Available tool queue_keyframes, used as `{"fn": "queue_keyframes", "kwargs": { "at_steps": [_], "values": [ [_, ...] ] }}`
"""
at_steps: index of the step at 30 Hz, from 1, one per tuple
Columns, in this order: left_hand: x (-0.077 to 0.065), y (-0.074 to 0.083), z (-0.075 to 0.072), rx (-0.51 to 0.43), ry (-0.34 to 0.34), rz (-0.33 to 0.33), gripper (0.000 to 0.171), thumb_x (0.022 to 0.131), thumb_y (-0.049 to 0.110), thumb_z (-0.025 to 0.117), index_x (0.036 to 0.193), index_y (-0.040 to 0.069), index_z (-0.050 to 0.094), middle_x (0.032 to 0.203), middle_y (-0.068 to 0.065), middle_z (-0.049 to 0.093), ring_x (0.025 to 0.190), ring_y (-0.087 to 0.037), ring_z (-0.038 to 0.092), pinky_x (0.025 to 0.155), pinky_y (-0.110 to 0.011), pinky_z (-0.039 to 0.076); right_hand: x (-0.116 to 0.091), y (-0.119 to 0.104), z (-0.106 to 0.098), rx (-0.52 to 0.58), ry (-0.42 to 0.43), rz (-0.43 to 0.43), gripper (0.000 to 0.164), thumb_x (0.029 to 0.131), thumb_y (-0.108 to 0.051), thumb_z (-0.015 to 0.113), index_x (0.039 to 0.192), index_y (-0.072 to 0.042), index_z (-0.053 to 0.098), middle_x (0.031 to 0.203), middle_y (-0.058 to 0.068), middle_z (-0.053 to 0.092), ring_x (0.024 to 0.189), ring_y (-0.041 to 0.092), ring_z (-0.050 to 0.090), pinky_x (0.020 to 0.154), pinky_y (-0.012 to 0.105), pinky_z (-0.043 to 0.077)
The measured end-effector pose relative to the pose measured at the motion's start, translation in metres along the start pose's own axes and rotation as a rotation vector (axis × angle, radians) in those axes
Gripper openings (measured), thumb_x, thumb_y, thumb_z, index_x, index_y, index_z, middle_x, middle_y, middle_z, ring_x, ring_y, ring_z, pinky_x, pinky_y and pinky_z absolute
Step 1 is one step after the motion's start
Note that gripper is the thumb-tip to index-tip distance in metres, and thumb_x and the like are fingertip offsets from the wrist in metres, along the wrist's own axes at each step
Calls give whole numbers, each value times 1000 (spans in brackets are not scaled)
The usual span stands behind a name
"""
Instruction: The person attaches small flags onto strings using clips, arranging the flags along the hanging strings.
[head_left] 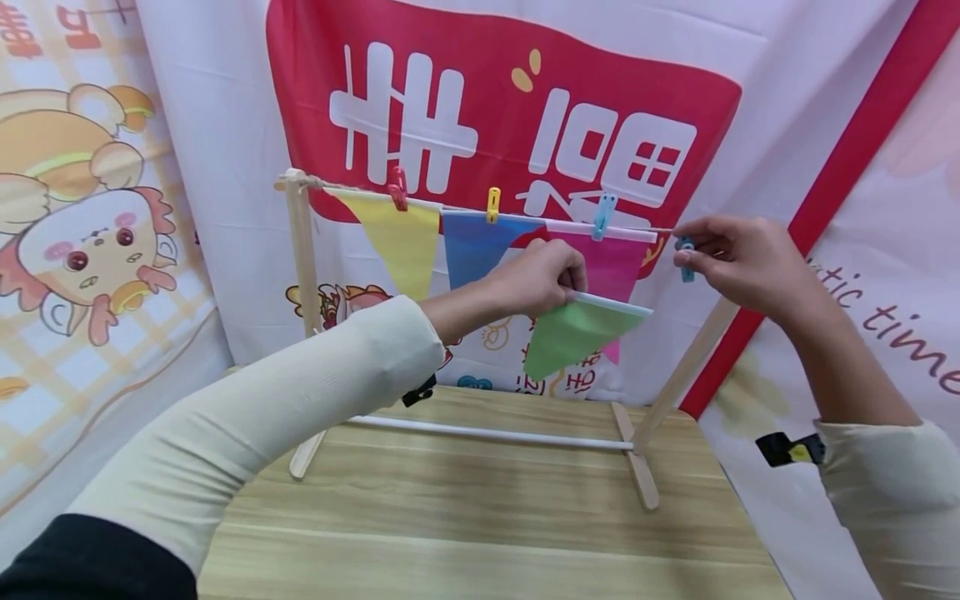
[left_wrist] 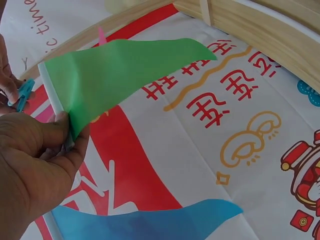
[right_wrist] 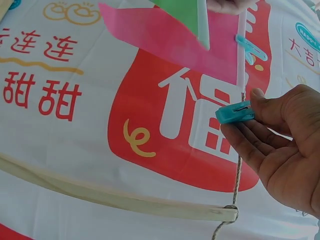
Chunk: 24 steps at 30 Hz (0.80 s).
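My left hand [head_left: 542, 279] pinches a green triangular pennant [head_left: 581, 333] by one end of its white top edge, in front of a pink pennant [head_left: 603, 262]. Between thumb and fingers of my right hand [head_left: 757, 258] is a teal clothespin [right_wrist: 235, 113], close beside the twine [right_wrist: 238, 180] at the right. Along the line hang a yellow pennant [head_left: 405, 237] with a red clothespin [head_left: 398, 189], a blue pennant [head_left: 480, 246] with a yellow clothespin [head_left: 492, 205], and the pink one with a light blue clothespin [head_left: 603, 217].
A wooden frame carries the line, with a left post [head_left: 303, 258], a right post [head_left: 690, 358] and a white lower bar [head_left: 495, 433]. It stands on a wood-grain table [head_left: 480, 508]. Behind it hangs a printed cloth backdrop [head_left: 225, 275] with a red panel.
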<state>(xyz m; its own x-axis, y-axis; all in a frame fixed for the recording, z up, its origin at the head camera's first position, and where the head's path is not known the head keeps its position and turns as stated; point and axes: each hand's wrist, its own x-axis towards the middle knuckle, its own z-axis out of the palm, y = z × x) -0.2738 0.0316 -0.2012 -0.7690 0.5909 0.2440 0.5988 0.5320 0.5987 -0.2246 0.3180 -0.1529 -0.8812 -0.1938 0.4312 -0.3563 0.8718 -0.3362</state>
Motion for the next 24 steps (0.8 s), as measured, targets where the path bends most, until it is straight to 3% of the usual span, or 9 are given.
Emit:
{"fn": "queue_keyframes", "kwargs": {
  "at_steps": [5, 11, 13, 19, 24],
  "values": [
    [-9, 14, -5, -3, -20, 18, 13, 104, 8, 79, 117, 6, 80, 115, -9, 79, 104, -20, 74, 92, -30, 68, -1, -1, -3, -4, -1, -3, 51, 105, -26, 82, 149, -4, 70, 133, 27, 77, 108, 42, 76, 69, 7, 52],
    [-5, 22, -6, 10, -33, 45, 16, 105, 10, 79, 120, 4, 82, 118, -9, 82, 105, -19, 76, 94, -29, 68, -1, -4, -13, 4, 0, 0, 50, 105, -23, 82, 149, -2, 70, 132, 30, 76, 107, 42, 75, 67, 8, 53],
    [0, 21, -4, 9, -26, 52, 17, 103, 12, 83, 119, 7, 84, 118, -6, 83, 103, -16, 77, 92, -27, 68, -1, -6, -15, 5, 11, -4, 49, 104, -23, 83, 148, -2, 71, 132, 30, 76, 103, 35, 76, 67, 7, 53],
    [0, 31, -5, 41, -25, 77, 18, 104, 18, 82, 119, 7, 84, 120, -5, 83, 105, -14, 77, 92, -24, 67, 1, -10, -20, 14, 55, -21, 50, 102, -26, 85, 147, -7, 73, 132, 24, 78, 87, -6, 68, 71, 4, 54],
    [4, 35, -5, 48, 1, 102, 20, 105, 21, 82, 120, 8, 83, 119, -4, 82, 103, -11, 77, 91, -19, 65, 4, -13, -24, 18, 88, -33, 49, 103, -27, 84, 147, -8, 74, 134, 24, 78, 90, -1, 71, 72, 2, 52]
  ]
}}
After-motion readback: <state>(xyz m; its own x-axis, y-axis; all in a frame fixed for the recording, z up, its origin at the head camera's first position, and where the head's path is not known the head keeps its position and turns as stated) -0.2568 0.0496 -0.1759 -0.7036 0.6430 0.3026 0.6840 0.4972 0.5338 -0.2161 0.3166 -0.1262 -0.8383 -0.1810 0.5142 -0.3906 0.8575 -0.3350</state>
